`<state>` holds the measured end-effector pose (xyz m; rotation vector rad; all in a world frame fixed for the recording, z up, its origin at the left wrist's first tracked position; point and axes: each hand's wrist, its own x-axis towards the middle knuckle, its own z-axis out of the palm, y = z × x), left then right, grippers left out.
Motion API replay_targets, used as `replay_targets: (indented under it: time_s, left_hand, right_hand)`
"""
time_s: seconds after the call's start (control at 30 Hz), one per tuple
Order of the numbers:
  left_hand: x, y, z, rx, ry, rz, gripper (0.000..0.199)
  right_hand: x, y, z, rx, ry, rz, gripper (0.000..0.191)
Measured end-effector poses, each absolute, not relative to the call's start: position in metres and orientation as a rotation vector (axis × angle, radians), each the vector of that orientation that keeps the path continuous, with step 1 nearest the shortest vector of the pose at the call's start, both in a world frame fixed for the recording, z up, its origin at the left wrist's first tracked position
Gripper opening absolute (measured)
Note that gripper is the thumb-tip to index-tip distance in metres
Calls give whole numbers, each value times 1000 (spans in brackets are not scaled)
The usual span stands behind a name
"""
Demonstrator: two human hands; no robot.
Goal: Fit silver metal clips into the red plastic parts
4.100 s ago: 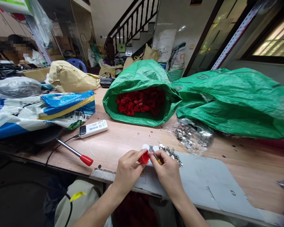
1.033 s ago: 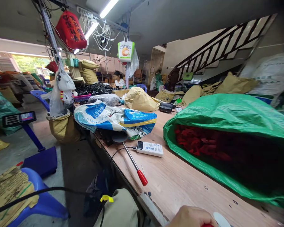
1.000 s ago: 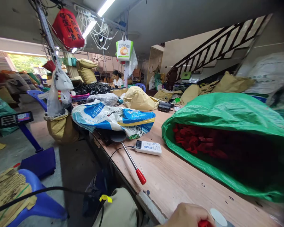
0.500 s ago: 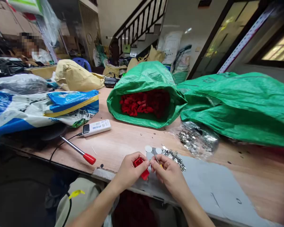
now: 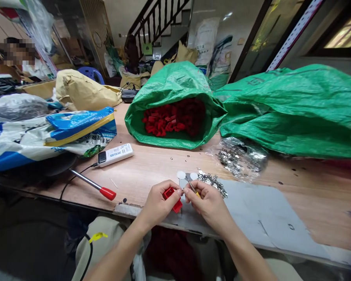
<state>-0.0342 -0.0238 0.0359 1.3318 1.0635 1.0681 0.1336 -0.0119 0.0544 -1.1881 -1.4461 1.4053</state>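
Note:
Near the table's front edge, my left hand (image 5: 160, 201) is closed round a small red box-like piece (image 5: 172, 199). My right hand (image 5: 206, 199) grips a thin metal tool with a yellow handle (image 5: 197, 193), its shaft pointing up and left. The fingertips of both hands meet beside the red piece; what lies between them is too small to make out. Just behind my right hand is a pile of small metal parts (image 5: 213, 183) on a grey mat (image 5: 251, 207).
A green sack (image 5: 169, 88) of red pieces stands open behind the hands, with another green sack (image 5: 304, 105) at right. A clear bag of metal parts (image 5: 241, 160), a white device (image 5: 115, 154) and a red-tipped lever (image 5: 107, 193) lie around. A person (image 5: 20, 58) is far left.
The view has shifted slightly, so the sacks and table sit higher and further left in the picture. Both hands keep nearly the same pose and hold the same things.

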Motion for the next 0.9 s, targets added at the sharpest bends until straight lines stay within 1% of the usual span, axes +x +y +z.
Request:
replay_targets:
  time_s: [0.23, 0.53, 0.9]
  left_hand:
    - [-36, -24, 37, 1538, 1132, 1135, 21]
    - [-36, -24, 38, 1638, 1145, 1179, 16]
    - [-34, -24, 34, 1510, 1168, 1174, 15]
  right_hand:
    - [134, -13, 52, -1197, -1510, 1326, 34]
    - [133, -15, 54, -1231, -1589, 1188, 26]
    - [132, -17, 52, -1244, -1623, 1160, 24]
